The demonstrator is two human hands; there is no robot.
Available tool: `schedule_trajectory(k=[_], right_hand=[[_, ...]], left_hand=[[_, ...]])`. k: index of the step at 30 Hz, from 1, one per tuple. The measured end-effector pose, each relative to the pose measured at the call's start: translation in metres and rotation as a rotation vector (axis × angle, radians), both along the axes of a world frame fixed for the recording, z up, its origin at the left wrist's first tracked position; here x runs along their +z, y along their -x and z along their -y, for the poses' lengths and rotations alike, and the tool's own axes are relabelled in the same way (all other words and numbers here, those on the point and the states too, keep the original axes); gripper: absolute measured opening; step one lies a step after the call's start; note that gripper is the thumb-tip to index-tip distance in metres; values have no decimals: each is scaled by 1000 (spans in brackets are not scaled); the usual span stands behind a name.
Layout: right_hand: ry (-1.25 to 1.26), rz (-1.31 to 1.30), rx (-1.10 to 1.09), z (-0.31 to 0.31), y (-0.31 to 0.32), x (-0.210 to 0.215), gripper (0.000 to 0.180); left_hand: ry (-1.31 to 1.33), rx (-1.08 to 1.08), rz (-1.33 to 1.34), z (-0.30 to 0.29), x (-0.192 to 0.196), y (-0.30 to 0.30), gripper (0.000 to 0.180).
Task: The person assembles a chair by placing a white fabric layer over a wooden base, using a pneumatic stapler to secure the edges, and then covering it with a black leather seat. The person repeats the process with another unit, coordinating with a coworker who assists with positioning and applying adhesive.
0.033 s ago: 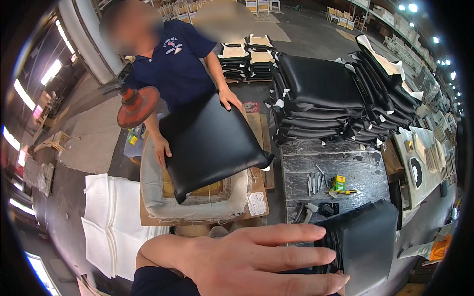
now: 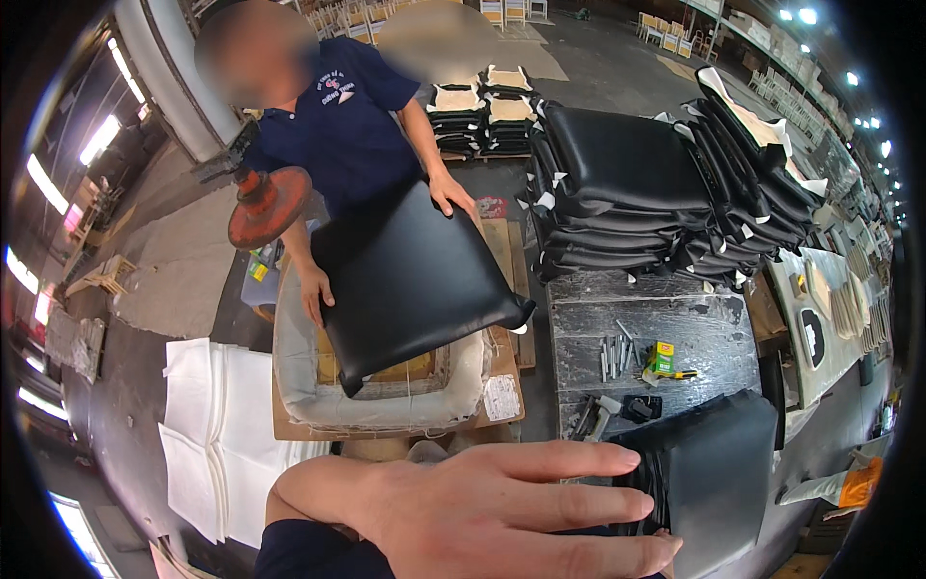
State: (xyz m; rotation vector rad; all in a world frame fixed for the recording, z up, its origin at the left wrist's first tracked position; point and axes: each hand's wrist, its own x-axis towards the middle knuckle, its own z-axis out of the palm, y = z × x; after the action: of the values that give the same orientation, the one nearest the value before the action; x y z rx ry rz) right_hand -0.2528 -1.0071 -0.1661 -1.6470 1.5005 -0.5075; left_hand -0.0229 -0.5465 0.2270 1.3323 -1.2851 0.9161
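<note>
My left hand [image 2: 511, 511] reaches across the lower middle, back up, fingers stretched out and spread, holding nothing. Its fingertips overlap the edge of a stack of black leather-like sheets [image 2: 719, 473]; whether they touch it I cannot tell. A bit of skin beside those fingertips may belong to my right hand, which is otherwise hidden. Across from me, a co-worker in a dark blue shirt [image 2: 357, 101] holds a black padded seat cushion [image 2: 415, 280] with both hands, tilted over a padded, plastic-covered frame [image 2: 299, 391].
Black cushions [image 2: 622, 154] are piled on the dark worktable [image 2: 656, 314]. Metal rods [image 2: 615, 357], a small green-and-yellow box [image 2: 662, 360] and a grey tool [image 2: 606, 417] lie nearer. White sheets [image 2: 203, 434] are stacked at left. A red round lamp-like fixture [image 2: 270, 207] hangs before the co-worker.
</note>
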Motion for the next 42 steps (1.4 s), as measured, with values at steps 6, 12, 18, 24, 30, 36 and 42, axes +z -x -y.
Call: schedule_trajectory(k=[6, 12, 18, 24, 30, 36, 42], right_hand=[[23, -11, 34, 1, -6, 3, 40], [135, 1, 74, 21, -25, 27, 41], [375, 22, 6, 58, -16, 72, 41], [960, 4, -44, 156, 14, 193, 42], [1048, 374, 31, 184, -84, 323, 41], [805, 854, -39, 107, -25, 412, 45], [456, 982, -40, 34, -19, 404, 49]], left_hand=[[-578, -108, -251, -6, -9, 4, 30], [-801, 271, -717, -6, -217, -37, 45], [-1008, 823, -1036, -57, -313, 0, 53], [-964, 818, -991, -62, -338, 3, 55], [-916, 938, -1036, -86, -343, 22, 49], [-835, 808, -938, -83, -348, 14, 45], [-942, 745, -895, -109, -349, 27, 46]])
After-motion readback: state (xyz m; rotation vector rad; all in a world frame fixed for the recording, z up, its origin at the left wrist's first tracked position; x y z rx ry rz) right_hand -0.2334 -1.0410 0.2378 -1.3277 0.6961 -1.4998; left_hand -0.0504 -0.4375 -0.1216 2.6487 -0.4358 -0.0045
